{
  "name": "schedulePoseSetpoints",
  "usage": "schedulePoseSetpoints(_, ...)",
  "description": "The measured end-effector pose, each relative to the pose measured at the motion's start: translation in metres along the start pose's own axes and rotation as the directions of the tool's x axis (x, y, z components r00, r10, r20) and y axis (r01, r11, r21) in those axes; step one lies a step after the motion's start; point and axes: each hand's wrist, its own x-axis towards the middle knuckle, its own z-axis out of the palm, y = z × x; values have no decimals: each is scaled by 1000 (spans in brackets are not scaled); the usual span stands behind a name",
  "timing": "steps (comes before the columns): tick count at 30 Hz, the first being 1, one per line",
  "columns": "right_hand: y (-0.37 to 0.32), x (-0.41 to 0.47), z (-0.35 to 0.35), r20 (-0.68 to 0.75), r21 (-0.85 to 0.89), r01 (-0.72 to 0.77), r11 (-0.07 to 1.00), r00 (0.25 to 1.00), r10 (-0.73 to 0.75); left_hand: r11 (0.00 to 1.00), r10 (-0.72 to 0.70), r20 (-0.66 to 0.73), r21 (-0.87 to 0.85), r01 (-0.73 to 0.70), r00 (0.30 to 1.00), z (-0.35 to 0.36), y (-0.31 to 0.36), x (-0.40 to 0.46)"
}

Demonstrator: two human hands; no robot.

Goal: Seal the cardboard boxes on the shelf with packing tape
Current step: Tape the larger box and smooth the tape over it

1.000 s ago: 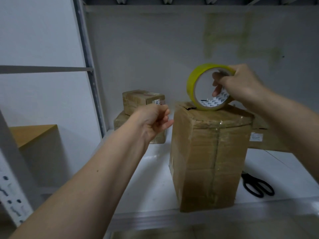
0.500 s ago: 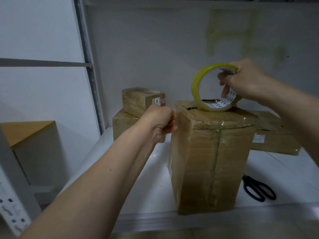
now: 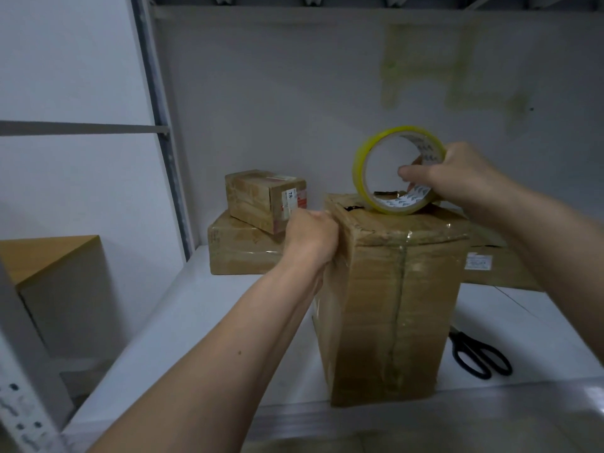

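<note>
Tape roll stood on edge atop the tall cardboard box, right of the left hand.
Right hand gripped the roll through its core; left hand curled, pinching at the box's upper left edge, nearer the tape's free end.

Shelf: open white surface left of tall box, from near edge to far stack. Far left: two stacked boxes against upright post. Centre near: tall box, tape roll on top. Right near: scissors flat. Far right: low box behind. Above: upper shelf, high clearance.
</note>
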Motion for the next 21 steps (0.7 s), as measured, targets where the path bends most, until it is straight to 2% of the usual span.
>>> schedulePoseSetpoints(4, 2, -6, 3, -17, -18, -17, 1000, 1000, 17, 1000, 23, -12, -9, -23, 1000, 2, -5, 2)
schedulePoseSetpoints(6, 3, -8, 1, -7, -14, -39, 999, 999, 39, 993, 5, -73, 119, 4, 997, 0, -9, 0)
schedulePoseSetpoints(7, 3, -8, 1, -2, -12, -50, 999, 999, 50, 981, 63, -121, 192, -39, 991, -4, -11, -3)
schedulePoseSetpoints(8, 3, -8, 1, 4, -13, -52, 999, 999, 52, 956, 224, -168, 231, -183, 960, -9, -12, -9)
schedulePoseSetpoints(9, 3, -8, 1, 7, -19, -41, 999, 999, 42, 884, 444, -175, 246, -397, 879, -14, -14, -14)
schedulePoseSetpoints(10, 2, -8, 2, 7, -27, -22, 999, 1000, 22, 765, 636, -154, 250, -593, 756, -18, -13, -19)
schedulePoseSetpoints(12, -1, -7, 4, -6, -38, 16, 999, 1000, -17, 549, 832, -28, 183, -816, 553, -20, -15, -18)
schedulePoseSetpoints(13, -2, -5, 4, -13, -49, 34, 998, 999, -35, 475, 871, 43, 179, -862, 489, -20, -17, -15)
schedulePoseSetpoints(15, -2, -3, 5, -23, -83, 64, 994, 998, -66, 385, 901, 124, 215, -897, 417, -19, -21, -11)
schedulePoseSetpoints(17, 1, 1, 6, -40, -102, 95, 990, 994, -100, 336, 918, 123, 259, -905, 376, -18, -25, -8)
schedulePoseSetpoints(21, 2, 5, 2, -29, -63, 122, 991, 992, -124, 304, 926, 140, 280, -911, 352, -19, -25, -2)
